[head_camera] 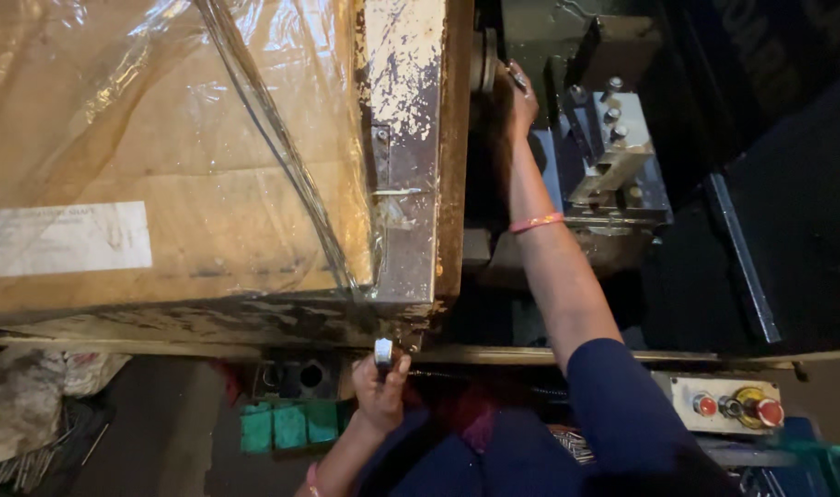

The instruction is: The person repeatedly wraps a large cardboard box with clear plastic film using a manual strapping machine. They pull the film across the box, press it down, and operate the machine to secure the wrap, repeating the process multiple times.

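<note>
Head view: the left hand (380,382) is clenched around a small silver knob (383,351) at the front edge of the machine, below a plastic-wrapped cardboard sheet (162,147). The right hand (515,99) reaches far in, fingers pressed on a dark round chuck (483,60), grip unclear. A metal tool post (609,138) stands just beside it. A control box (725,403) with red buttons sits near the right sleeve.

I'm looking down into a machine workshop: a lathe-like tool post (607,147) with bolts is sitting at one o'clock, a control box (725,404) with red push buttons at four o'clock, a worn, paint-chipped metal housing (406,138) at twelve.
</note>
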A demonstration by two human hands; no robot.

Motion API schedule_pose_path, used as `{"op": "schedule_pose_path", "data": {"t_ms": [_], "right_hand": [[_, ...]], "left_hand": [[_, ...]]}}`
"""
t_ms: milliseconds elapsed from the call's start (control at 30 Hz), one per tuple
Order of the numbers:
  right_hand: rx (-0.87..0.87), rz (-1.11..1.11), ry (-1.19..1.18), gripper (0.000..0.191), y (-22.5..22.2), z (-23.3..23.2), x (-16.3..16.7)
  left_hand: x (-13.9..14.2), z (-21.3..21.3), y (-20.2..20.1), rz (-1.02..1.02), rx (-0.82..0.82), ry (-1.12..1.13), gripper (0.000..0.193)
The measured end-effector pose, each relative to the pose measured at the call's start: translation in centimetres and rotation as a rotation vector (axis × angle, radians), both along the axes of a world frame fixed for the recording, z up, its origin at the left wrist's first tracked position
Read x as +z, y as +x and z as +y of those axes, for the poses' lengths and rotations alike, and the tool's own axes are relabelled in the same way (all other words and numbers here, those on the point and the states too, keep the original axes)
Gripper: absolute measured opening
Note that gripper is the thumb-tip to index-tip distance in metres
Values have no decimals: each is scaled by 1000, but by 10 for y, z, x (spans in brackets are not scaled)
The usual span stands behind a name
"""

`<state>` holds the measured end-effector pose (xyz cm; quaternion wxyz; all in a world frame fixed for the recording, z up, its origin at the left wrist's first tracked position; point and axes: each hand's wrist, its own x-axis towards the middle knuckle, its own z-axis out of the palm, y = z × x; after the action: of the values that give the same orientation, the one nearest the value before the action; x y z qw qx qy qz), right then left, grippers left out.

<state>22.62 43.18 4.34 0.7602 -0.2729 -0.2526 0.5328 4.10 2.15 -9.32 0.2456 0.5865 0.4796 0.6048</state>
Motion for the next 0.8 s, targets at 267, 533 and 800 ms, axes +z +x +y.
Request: {"op": "schedule_pose_path", "data": {"t_ms": [267, 533, 800], "right_hand": [[-4, 456, 65, 8, 37, 17, 5], [-87, -443, -107, 42, 42, -2, -2], [162, -646, -177, 25, 33, 24, 16]], "left_hand": [[-1, -4, 1, -44, 2, -8, 21], [-11, -4, -1, -21, 56, 38, 22], [-5, -12, -9, 44, -41, -3, 32]]}}
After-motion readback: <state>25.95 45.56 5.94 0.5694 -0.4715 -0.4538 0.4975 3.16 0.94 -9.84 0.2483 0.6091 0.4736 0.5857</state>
